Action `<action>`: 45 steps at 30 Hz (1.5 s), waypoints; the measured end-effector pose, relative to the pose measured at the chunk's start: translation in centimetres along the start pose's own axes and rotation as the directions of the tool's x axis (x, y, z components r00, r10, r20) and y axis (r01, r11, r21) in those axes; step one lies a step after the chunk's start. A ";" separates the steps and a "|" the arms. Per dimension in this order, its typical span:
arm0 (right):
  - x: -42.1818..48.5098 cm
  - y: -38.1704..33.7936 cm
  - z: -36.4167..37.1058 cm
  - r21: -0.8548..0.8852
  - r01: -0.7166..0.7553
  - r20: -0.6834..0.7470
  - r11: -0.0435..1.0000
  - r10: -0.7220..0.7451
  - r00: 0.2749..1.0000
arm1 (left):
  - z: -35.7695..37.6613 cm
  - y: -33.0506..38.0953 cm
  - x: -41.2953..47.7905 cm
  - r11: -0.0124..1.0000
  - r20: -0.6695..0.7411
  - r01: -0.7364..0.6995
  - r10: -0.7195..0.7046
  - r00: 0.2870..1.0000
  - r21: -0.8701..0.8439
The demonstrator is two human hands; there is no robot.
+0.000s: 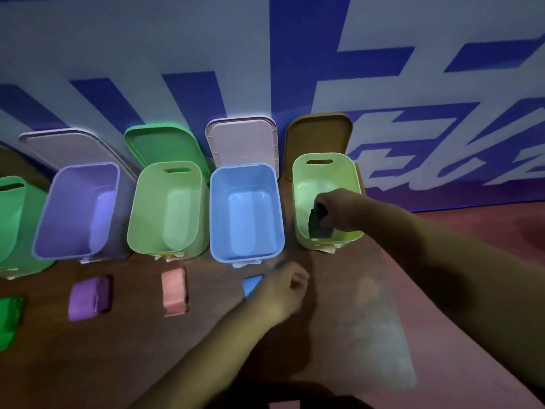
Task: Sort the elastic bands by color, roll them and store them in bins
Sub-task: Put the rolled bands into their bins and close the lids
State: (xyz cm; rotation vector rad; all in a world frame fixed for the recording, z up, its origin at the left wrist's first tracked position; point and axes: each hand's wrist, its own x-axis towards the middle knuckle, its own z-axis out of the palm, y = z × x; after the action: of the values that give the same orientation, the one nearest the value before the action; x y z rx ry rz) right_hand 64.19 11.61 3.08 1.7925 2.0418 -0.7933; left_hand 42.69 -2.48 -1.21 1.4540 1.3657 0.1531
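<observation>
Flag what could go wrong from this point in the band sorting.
1. The right hand holds the dark roll over the right-hand green bin; dropped, it may unroll.
2. The left hand, blurred, is at the blue roll; a hasty grab could loosen it.

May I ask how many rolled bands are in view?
5: green roll at left edge, purple roll, pink roll, blue roll partly behind left hand, dark roll in right hand. More may be hidden.
</observation>
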 end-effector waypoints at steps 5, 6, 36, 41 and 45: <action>3.2 0.1 1.2 -0.174 0.037 0.128 0.984 -0.015 0.992 | -0.4 -3.6 -1.5 0.962 -0.183 -0.065 0.116 0.976 0.265; 3.7 0.0 1.3 -0.183 0.037 0.143 0.982 -0.011 0.990 | -0.7 -4.3 -1.5 0.958 -0.209 -0.022 0.085 0.974 0.286; -8.6 -5.8 3.6 0.729 0.239 -0.157 0.642 -0.183 0.970 | -4.7 -3.7 -5.1 0.941 -0.135 0.023 -0.073 0.988 -0.338; -8.8 -8.0 3.5 0.863 0.212 -0.057 0.458 -0.330 0.942 | -7.1 0.0 -6.8 0.662 -0.254 -0.085 -0.163 0.954 -0.745; -7.7 -9.3 2.8 0.818 0.327 -0.166 0.473 -0.350 0.922 | -7.9 -0.3 -7.4 0.619 -0.291 -0.126 -0.171 0.941 -0.775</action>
State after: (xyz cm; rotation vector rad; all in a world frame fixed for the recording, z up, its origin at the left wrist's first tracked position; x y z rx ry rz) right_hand 56.09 3.18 7.08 1.6997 2.1931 -2.2358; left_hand 34.52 -3.64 5.79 0.6520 1.3181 0.9214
